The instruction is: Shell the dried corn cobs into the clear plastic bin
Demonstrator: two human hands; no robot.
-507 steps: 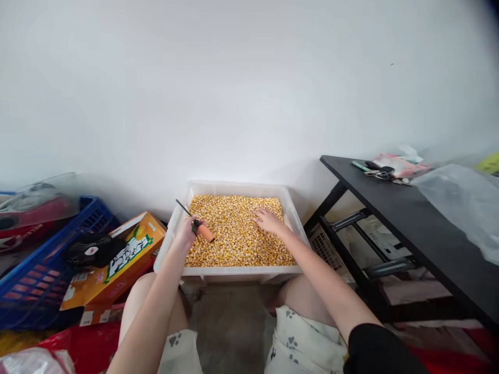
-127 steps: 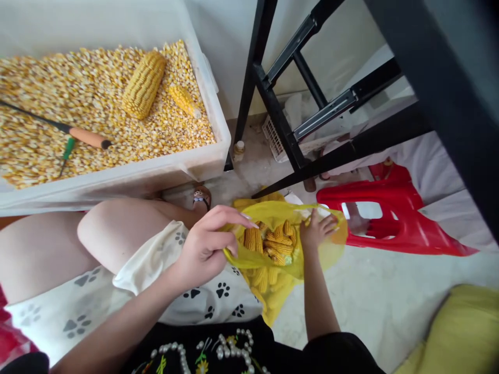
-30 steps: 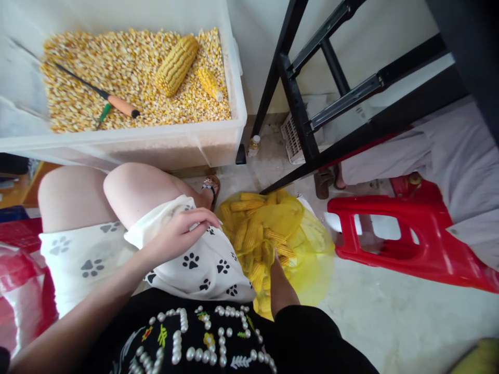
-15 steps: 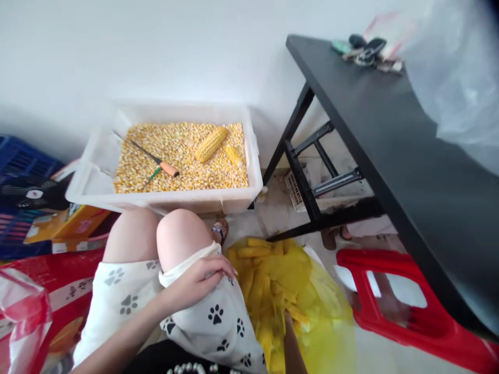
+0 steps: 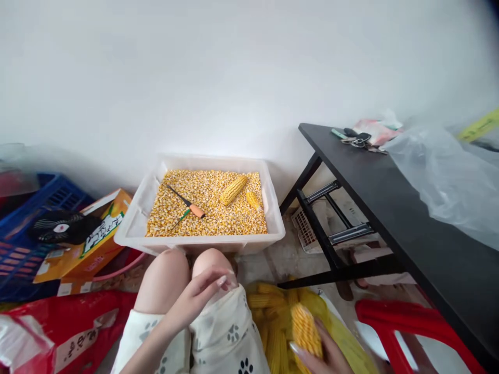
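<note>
My right hand (image 5: 327, 353) is closed around a yellow corn cob (image 5: 305, 330), above a yellow bag (image 5: 343, 324) of more cobs (image 5: 268, 306) on the floor to my right. Over my knee hovers my left hand (image 5: 210, 288), holding nothing, its fingers loosely bent and a little apart. In front of my knees is a white plastic tub (image 5: 275, 200) of loose corn kernels (image 5: 202, 182). On the kernels rest a whole cob (image 5: 234, 189), a shorter cob piece (image 5: 253, 200) and a thin dark tool with an orange handle (image 5: 197, 210). A slim green-handled item (image 5: 183, 217) lies partly under it.
A black table (image 5: 390, 187) stands at right with keys (image 5: 360, 139) and a clear plastic bag (image 5: 440, 171) on it. Below it is a red stool (image 5: 405, 322). At left are a blue crate (image 5: 23, 244), an orange carton (image 5: 101, 234) and a red sack (image 5: 86, 327).
My right hand has come up out of the yellow bag with a corn cob. My left hand has lifted off my thigh. The view has tilted upward and swung left.
</note>
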